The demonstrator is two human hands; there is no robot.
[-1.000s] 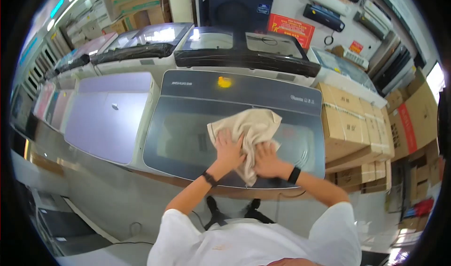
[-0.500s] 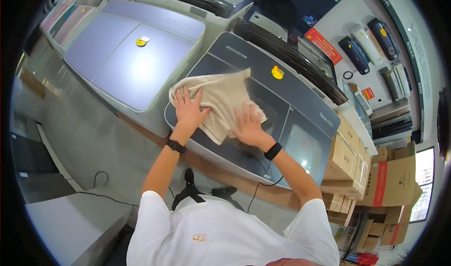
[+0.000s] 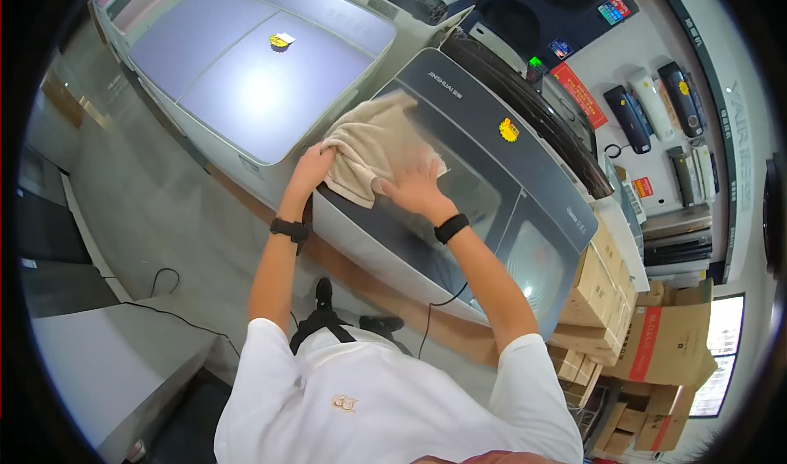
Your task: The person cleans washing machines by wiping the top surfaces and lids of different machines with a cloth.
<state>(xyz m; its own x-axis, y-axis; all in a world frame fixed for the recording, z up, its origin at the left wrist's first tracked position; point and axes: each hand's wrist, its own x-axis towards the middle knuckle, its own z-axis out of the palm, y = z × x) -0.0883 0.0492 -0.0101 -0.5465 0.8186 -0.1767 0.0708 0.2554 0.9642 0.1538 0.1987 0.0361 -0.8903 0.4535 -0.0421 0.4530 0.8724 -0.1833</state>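
Observation:
A beige cloth [image 3: 361, 148] lies bunched on the left part of the dark lid of a washing machine [image 3: 447, 95]. At the lid's left edge, my left hand [image 3: 314, 167] is closed on the cloth's border, its fingers partly hidden by the fabric. My right hand [image 3: 416, 189] rests flat on the cloth's right side, fingers spread and slightly blurred. A yellow sticker [image 3: 509, 130] is on the lid's rear panel. Wet-looking smears show on the lid by my right hand.
A second washing machine [image 3: 221, 54] with a pale lilac lid stands close on the left. Cardboard boxes [image 3: 602, 292] are stacked to the right. A black cable [image 3: 432, 307] hangs over the front edge. Plastic-wrapped appliances line the back.
My left hand has gone from lying spread on the cloth to gripping its edge at the lid's left side. The cloth and right hand have shifted back and left. The view has turned slightly.

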